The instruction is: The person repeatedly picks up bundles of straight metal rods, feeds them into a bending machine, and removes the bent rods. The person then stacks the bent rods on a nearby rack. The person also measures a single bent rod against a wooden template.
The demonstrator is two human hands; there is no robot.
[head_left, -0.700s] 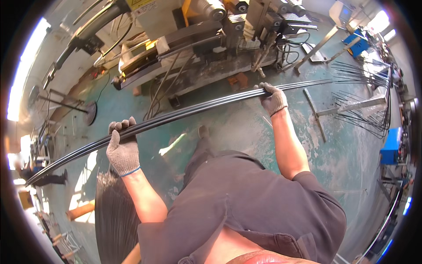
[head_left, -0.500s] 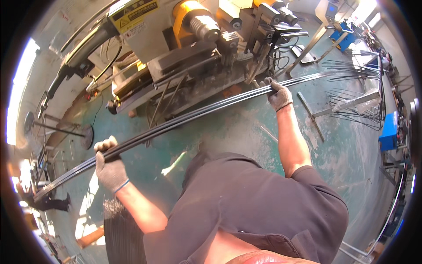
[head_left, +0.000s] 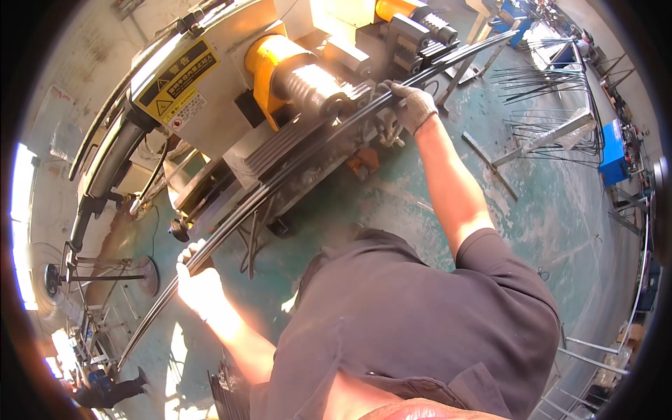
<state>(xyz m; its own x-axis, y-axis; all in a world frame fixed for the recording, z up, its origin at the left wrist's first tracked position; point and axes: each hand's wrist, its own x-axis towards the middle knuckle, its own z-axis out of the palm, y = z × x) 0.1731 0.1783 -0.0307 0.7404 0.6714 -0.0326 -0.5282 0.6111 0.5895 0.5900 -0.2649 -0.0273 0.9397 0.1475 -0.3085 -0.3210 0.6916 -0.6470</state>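
A bundle of long thin dark metal rods (head_left: 239, 212) runs slantwise from the lower left up to the far right. My left hand (head_left: 201, 281), in a glove bleached by bright light, is closed around the bundle towards its near end. Farther along, my right hand (head_left: 414, 106), in a grey knit glove, grips the same rods from the near side. The middle of the bundle passes in front of the machine (head_left: 210, 119), close to its ribbed metal roller (head_left: 316, 89). Whether the rods touch the machine, I cannot tell.
Many bent rods hang on a metal rack (head_left: 553, 138) at the far right, by a blue box (head_left: 612, 150). A round-based stand (head_left: 148, 276) is at left. More dark rods (head_left: 227, 392) lie low beside me. Another person (head_left: 112, 390) is at lower left.
Both hands have carried the rods forward to the machine. The right end has swung up and away, so the bundle slants more steeply. My grip on it stays closed.
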